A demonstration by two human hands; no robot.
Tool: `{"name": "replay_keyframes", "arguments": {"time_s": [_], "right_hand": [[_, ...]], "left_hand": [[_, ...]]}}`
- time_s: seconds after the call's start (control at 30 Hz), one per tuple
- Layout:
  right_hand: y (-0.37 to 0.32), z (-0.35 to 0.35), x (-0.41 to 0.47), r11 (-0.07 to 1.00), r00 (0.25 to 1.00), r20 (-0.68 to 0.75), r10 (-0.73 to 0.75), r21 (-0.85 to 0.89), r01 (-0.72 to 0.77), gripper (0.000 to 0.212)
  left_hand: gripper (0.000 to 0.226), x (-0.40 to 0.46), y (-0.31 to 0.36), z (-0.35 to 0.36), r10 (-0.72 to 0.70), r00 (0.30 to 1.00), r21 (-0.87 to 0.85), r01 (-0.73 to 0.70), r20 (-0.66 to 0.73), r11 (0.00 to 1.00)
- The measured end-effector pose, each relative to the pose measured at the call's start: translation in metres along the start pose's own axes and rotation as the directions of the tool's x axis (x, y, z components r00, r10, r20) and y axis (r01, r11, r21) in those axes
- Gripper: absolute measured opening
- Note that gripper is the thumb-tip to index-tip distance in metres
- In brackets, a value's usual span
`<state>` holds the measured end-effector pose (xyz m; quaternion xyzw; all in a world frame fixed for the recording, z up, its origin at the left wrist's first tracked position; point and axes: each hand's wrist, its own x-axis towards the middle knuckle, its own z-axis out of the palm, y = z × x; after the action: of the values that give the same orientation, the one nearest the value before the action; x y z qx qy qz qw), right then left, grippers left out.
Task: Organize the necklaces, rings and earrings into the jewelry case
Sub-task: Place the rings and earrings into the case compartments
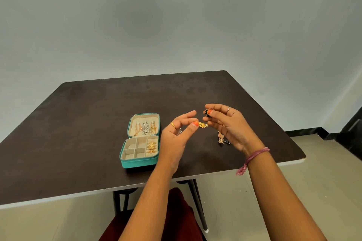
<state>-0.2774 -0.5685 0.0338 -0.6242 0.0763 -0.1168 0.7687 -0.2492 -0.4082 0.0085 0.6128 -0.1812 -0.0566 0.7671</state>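
Observation:
A teal jewelry case (140,163) lies open on the dark table (98,115). Its lid holds necklaces (146,128); several gold rings (152,147) sit in the tray's right column. My left hand (177,135) pinches a gold earring (202,124) with a pearl, held above the table right of the case. My right hand (228,123) is raised beside it and pinches a small black earring (207,112) between thumb and forefinger. More earrings (222,138) lie on the table under my right hand, partly hidden by it.
A small silvery piece (179,131) shows on the table behind my left hand. The table's near edge (58,196) is white, with black legs (198,201) beneath. A grey wall stands behind the table.

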Motion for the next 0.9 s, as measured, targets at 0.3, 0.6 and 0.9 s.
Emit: {"name": "replay_keyframes", "arguments": {"time_s": [0.3,0.6,0.9], "right_hand": [[0.001,0.005,-0.001,0.998,0.995,0.091,0.038,-0.052,-0.033,0.022],[0.002,0.01,-0.002,0.92,0.989,0.126,-0.075,-0.374,0.117,0.017],[0.006,0.015,-0.001,0.981,0.985,0.16,-0.059,-0.173,0.087,0.02]], "left_hand": [[0.022,-0.015,0.007,-0.003,-0.006,0.997,-0.21,-0.011,-0.08,0.978],[0.028,-0.023,0.011,-0.005,-0.119,0.989,-0.461,0.064,-0.09,0.885],[0.026,-0.023,0.003,-0.01,-0.057,0.977,-0.16,0.024,-0.207,0.987]]}}
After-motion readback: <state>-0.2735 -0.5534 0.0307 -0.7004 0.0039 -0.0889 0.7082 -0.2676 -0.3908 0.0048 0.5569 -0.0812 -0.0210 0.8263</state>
